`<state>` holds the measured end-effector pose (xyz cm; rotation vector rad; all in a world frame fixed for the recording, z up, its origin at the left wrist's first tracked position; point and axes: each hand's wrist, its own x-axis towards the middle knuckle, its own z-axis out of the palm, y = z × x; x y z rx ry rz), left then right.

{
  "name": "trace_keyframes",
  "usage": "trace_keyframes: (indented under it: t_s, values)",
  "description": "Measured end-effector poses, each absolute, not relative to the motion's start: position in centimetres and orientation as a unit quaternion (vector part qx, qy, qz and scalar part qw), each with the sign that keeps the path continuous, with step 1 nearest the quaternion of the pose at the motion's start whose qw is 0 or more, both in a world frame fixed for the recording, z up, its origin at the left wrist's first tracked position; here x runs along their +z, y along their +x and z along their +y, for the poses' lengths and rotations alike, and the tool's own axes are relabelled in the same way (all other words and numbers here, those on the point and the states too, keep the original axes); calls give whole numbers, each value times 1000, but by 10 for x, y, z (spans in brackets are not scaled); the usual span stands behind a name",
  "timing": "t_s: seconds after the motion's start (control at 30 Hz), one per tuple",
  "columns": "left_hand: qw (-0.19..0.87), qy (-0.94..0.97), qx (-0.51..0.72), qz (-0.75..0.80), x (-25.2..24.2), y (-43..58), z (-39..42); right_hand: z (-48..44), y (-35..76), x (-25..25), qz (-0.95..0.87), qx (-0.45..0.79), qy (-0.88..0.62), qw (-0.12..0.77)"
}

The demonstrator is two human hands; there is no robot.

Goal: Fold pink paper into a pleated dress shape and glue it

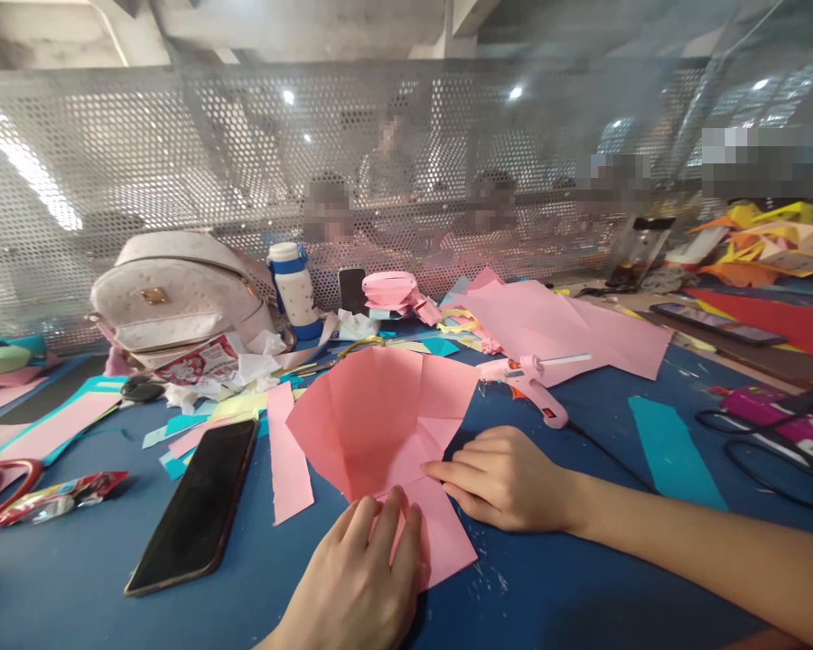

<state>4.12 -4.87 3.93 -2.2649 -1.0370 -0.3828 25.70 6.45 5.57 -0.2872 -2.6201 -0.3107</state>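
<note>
A folded sheet of pink paper (pixel 383 406) stands before me with raised, creased sides, and its flat front flap (pixel 447 542) lies on the table. My left hand (pixel 366 569) rests over the near part of the paper, fingers stretched out and pressing on it. From the right, my right hand (pixel 505 478) reaches in, its extended fingertips touching the paper's edge near the fold. The thumb of my left hand is hidden. Just beyond my right hand lies a pink hot glue gun (pixel 532 384) with a glue stick in its back.
On the left are a smartphone (pixel 196 506), a pink strip (pixel 290 456), scissors (pixel 6 487) and a backpack (pixel 176 293). A white bottle (pixel 293 289) stands behind. Large pink sheets (pixel 556 320), a blue strip (pixel 674 451) and a purple device (pixel 779 424) with black cable lie right. A perforated screen (pixel 244 162) closes the back.
</note>
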Motion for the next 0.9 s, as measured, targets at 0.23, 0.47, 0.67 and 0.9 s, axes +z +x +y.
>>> trace_keyframes:
  t_s: [0.23, 0.47, 0.67, 0.9]
  values:
    - [312, -856, -141, -386, 30, 37, -47, 51, 260, 85, -947, -128, -51, 290]
    - [312, -856, -151, -383, 32, 39, -46, 48, 264, 116, -928, -26, -81, 363]
    - [315, -848, -178, -388, 38, 44, -47, 39, 258, 126, -921, -13, -65, 384]
    - [295, -848, -185, -399, 34, 44, -48, 26, 256, 148, -920, -16, -93, 380]
